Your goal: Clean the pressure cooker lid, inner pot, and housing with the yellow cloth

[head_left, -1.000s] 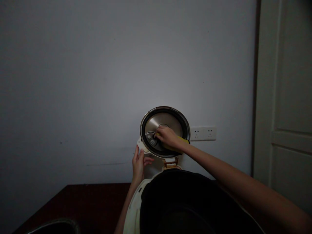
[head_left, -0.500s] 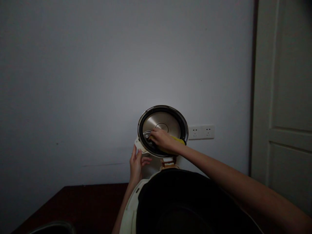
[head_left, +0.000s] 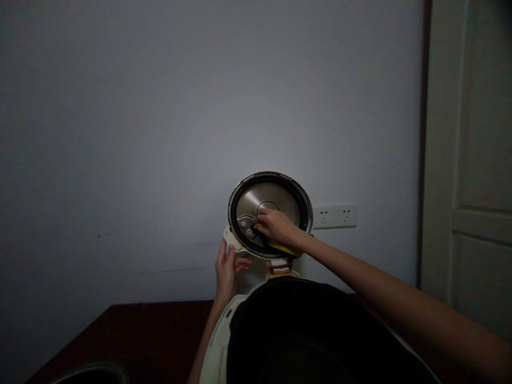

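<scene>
A white rice cooker (head_left: 218, 346) stands close in front of me with its round lid (head_left: 280, 189) swung up against the wall. The lid's inner side is a steel plate in a dark ring. My right hand (head_left: 275, 225) presses a yellow cloth (head_left: 285, 247) on the lower part of that plate, fingers curled over it. My left hand (head_left: 227, 269) reaches up from below and grips the lid's white front latch tab (head_left: 232, 238) at the lower left rim. The dark inner pot (head_left: 320, 330) fills the bottom of the view.
A dark wooden table (head_left: 136, 336) carries the cooker. The rim of a dark round vessel (head_left: 94, 370) shows at the bottom left. A white double wall socket (head_left: 335, 215) sits right of the lid. A pale door (head_left: 472, 176) stands at the right edge.
My right hand and the yellow cloth slid left along the lid's inner plate, then back slightly right and down. My left hand has stayed on the latch tab.
</scene>
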The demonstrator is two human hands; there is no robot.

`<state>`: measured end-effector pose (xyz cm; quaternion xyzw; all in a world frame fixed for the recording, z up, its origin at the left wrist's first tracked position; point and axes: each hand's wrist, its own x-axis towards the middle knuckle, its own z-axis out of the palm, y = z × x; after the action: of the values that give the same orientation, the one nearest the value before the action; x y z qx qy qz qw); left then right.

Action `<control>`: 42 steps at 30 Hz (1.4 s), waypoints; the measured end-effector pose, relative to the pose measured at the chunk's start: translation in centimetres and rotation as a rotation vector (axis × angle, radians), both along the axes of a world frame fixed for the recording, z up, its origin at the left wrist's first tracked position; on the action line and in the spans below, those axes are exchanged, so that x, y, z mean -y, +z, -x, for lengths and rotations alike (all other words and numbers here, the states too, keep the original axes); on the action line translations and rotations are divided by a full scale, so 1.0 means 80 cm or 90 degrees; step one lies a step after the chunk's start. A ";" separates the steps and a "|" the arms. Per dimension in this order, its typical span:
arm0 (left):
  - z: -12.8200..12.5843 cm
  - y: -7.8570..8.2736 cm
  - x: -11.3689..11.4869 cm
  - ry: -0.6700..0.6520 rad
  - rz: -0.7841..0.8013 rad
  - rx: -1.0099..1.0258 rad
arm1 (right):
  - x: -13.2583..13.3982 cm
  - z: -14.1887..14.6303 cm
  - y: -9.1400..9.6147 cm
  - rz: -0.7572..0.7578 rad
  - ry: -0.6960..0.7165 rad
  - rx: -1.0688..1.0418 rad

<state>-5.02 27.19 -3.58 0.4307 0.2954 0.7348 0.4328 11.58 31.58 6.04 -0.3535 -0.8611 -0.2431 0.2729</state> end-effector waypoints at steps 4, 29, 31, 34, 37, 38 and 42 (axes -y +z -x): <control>0.000 0.000 0.000 0.003 -0.003 -0.012 | 0.012 -0.006 -0.017 -0.003 0.028 0.090; 0.000 -0.001 -0.001 0.000 -0.007 0.006 | 0.004 -0.014 -0.008 -0.098 -0.105 0.037; 0.000 -0.001 -0.001 -0.001 -0.007 0.005 | 0.004 -0.009 -0.004 -0.125 -0.100 0.038; 0.000 0.000 -0.001 -0.003 -0.004 0.009 | -0.004 0.004 0.007 -0.092 -0.106 -0.014; 0.000 0.000 -0.001 0.001 0.005 0.020 | -0.017 0.027 0.019 -0.050 -0.072 -0.085; 0.000 0.000 -0.001 0.002 0.007 0.022 | -0.021 0.035 0.021 -0.042 -0.046 -0.099; -0.001 -0.001 -0.002 -0.002 0.007 0.015 | -0.031 0.058 0.020 -0.059 0.061 -0.087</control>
<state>-4.97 27.36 -3.63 0.4199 0.2934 0.7378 0.4396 6.97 34.06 7.61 -0.3147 -0.8441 -0.2451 0.3584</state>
